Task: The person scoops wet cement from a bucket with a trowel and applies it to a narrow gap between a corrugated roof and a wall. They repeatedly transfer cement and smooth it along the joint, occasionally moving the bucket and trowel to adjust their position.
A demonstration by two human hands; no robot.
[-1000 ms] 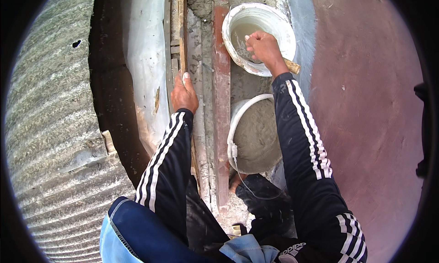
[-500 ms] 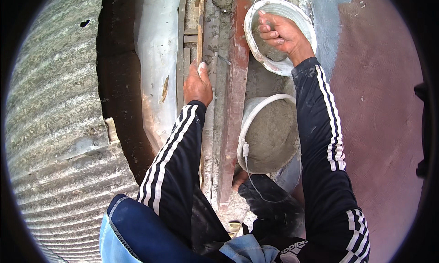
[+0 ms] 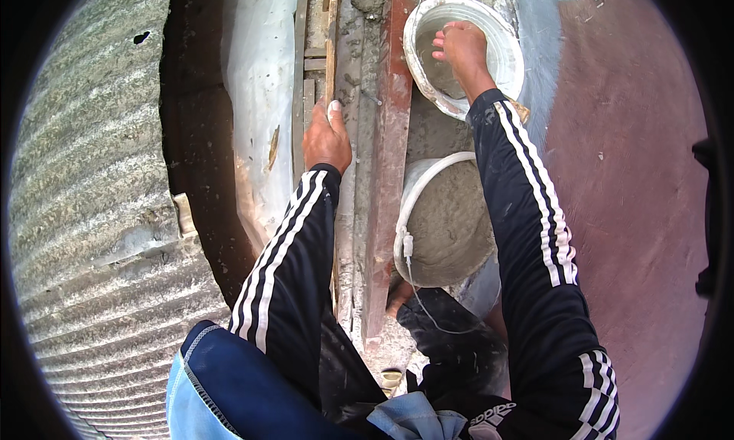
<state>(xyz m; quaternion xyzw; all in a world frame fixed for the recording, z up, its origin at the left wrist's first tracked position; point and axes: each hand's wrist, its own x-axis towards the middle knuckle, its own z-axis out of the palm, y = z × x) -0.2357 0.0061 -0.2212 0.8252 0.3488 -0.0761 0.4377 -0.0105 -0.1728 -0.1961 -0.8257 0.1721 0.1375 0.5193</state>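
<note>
My left hand [image 3: 327,138] is closed around the lower part of a long, thin wooden strip [image 3: 331,54], thumb on its right side. My right hand [image 3: 463,48] is over the mouth of a white bucket [image 3: 505,71] at the upper right. Its fingers are curled, and whatever they may hold is hidden. Grey material coats the inside of that bucket. Closer to me, a second pale bucket [image 3: 410,199] holds wet grey mortar [image 3: 453,218]. My right forearm passes just right of its rim.
Corrugated sheeting [image 3: 99,211] fills the left side, beside a dark gap [image 3: 200,134] and a pale sheet [image 3: 262,73]. A reddish beam [image 3: 390,157] runs between my arms. A reddish-brown surface [image 3: 627,195] lies to the right. A bare foot [image 3: 398,296] shows below the nearer bucket.
My right hand has turned and moved slightly down over the upper bucket, its fingers now bent inward. The left hand keeps its hold on the strip. The view has shifted slightly.
</note>
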